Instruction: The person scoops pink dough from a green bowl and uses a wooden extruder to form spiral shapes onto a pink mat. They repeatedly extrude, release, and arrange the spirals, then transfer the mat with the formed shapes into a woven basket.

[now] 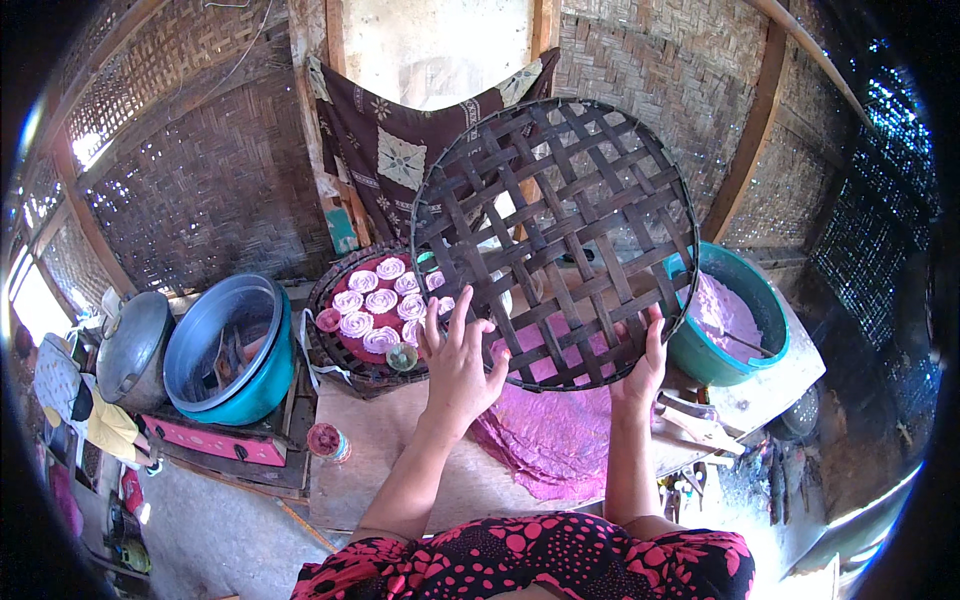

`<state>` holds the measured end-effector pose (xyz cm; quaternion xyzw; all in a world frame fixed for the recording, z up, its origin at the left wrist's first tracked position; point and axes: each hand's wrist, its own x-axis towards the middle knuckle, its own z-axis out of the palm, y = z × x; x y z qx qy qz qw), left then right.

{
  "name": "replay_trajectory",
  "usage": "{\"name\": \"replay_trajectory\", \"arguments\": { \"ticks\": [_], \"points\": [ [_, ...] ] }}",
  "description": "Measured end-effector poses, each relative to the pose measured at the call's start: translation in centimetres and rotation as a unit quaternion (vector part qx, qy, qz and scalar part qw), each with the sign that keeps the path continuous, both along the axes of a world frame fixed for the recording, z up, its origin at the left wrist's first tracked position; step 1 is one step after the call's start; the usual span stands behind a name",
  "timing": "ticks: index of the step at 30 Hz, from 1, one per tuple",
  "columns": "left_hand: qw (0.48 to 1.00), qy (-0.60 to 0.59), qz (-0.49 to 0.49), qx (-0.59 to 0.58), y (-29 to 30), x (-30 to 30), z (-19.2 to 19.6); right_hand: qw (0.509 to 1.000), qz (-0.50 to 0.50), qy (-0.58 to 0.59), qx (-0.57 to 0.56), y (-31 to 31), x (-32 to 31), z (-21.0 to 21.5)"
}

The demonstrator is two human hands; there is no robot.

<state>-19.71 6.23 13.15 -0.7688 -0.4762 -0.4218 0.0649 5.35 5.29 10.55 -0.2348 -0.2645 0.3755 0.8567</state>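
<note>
A round dark tray of woven bamboo strips [556,240] is held up tilted in front of me. My left hand [455,360] grips its lower left rim, fingers spread against the lattice. My right hand [645,365] clasps the lower right rim. Below the tray lies a pink cloth [550,435] on the brown table [380,460]. Left of my left hand a second round woven tray [335,355] carries several pale pink swirled cakes [380,300] on a red sheet.
A teal bowl [695,355] with pink batter stands at the right. At the left are a blue basin [230,350] on a pink stove [215,442] and a metal pot [135,345]. A small pink-lidded cup [327,440] stands by the table's edge. Woven walls surround.
</note>
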Motion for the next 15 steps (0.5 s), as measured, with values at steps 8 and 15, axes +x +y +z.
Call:
{"name": "replay_trajectory", "arguments": {
  "ticks": [8,15],
  "points": [
    [0.991,-0.01,0.02,0.134,2.0,1.6,5.5,0.999,0.036,-0.006,0.015,-0.2,-0.7,0.4],
    [0.993,-0.012,0.024,0.114,4.0,3.3,6.0,0.999,0.026,-0.016,0.009,-1.3,-2.1,1.5]
  ]
}}
